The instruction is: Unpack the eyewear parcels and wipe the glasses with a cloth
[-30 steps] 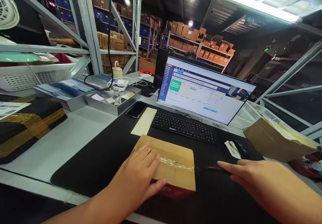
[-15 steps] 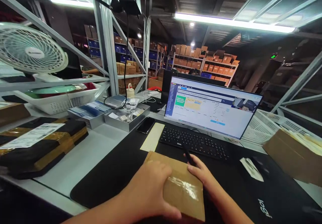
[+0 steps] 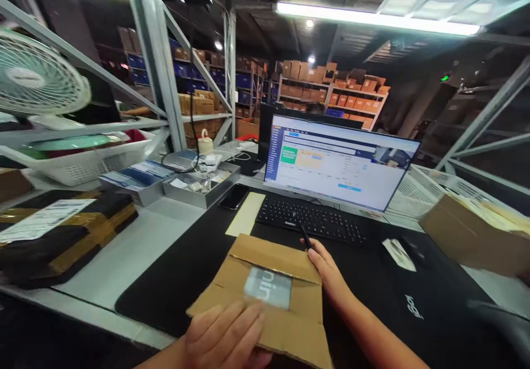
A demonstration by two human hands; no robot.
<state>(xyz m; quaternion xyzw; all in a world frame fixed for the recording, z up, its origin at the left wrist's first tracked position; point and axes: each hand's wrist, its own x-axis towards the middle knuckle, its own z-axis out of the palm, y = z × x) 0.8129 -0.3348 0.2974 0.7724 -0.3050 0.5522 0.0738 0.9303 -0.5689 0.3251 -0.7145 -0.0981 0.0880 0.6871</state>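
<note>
At a warehouse packing station, I look down on a flat brown cardboard carton (image 3: 269,291), low in the centre of the frame, lying on the black mat that covers the middle of the pale desk (image 3: 136,258). Its flaps stand open: the far flap is folded back toward the black keyboard (image 3: 312,222), the near flap juts toward the bottom edge, and a grey item with pale lettering (image 3: 268,287) shows in the gap. The opening looks done, to my eye; the contents are not yet lifted out.

My left hand (image 3: 226,338), at the bottom centre, lies over the near flap, fingers loosely spread and pressing the cardboard down. My right hand (image 3: 327,272), just right of the carton, touches its right edge; its fingers pinch a thin black pen-like tool (image 3: 305,237) whose tip points up toward the keyboard.

Behind, the lit computer monitor (image 3: 339,164) fills the centre. A dark phone (image 3: 234,196) and a cream paper strip (image 3: 245,221) lie left of the keyboard, a white fan (image 3: 37,76) sits upper left, and another brown box (image 3: 467,236) rests at the right edge.
</note>
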